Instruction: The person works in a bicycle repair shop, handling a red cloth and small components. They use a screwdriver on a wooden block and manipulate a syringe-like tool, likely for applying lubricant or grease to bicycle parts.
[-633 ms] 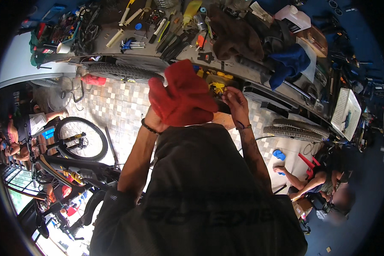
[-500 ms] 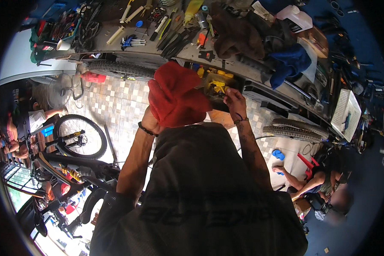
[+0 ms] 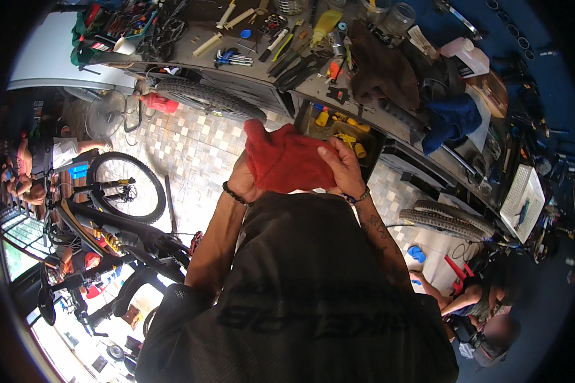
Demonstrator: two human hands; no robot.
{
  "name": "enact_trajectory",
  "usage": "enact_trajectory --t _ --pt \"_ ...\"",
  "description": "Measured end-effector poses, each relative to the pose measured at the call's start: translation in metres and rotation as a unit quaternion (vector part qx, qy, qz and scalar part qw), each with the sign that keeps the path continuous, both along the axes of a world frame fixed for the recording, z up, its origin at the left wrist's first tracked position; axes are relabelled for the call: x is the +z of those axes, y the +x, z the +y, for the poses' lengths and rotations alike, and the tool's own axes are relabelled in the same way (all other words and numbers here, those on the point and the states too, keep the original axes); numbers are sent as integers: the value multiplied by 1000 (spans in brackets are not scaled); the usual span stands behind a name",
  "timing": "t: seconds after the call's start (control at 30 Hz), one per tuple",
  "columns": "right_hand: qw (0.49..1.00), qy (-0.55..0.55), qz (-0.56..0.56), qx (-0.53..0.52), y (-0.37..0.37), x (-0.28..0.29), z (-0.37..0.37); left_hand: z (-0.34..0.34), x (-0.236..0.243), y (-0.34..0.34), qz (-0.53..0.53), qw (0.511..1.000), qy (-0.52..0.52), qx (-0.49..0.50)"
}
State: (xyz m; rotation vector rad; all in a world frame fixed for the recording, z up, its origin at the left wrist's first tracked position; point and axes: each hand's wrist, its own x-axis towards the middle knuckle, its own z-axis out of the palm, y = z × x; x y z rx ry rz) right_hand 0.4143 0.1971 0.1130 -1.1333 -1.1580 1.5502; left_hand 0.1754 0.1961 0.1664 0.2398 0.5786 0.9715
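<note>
A red cloth point(image 3: 287, 159) is stretched between my two hands in front of my body, its top bunched in soft folds. My left hand point(image 3: 244, 181) grips its left end, the fingers mostly hidden behind the fabric. My right hand point(image 3: 344, 167) pinches the right end, with the thumb on the front of the cloth. Just beyond my right hand is an open drawer point(image 3: 373, 152) with yellow items point(image 3: 346, 140) inside. Whether anything is wrapped in the cloth cannot be seen.
A cluttered workbench point(image 3: 262, 64) runs across the far side, with tools, syringes and a dark brown cloth point(image 3: 383, 67). A bicycle point(image 3: 118, 233) stands at the left. Loose tyres point(image 3: 447, 217) lie at the right. People sit at the far left and lower right.
My right hand has left the open drawer and taken hold of the cloth's right end. The cloth has come lower and spread out between both hands. The view has shifted slightly.
</note>
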Motion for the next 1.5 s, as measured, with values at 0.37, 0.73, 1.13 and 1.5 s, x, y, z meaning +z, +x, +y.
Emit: enact_trajectory --t 0.37,0.73,1.13,1.5 --pt "955 71 -185 220 11 35 15 1 4 -11 -25 995 65 73" --pt "998 -26 53 -8 26 64 15 -3 27 -5 -37 998 17 52" --pt "956 218 -186 -55 -29 102 -6 -21 5 22 229 971 28 58" --pt "938 284 -187 -61 -26 80 2 -19 20 32 74 992 -83 62"
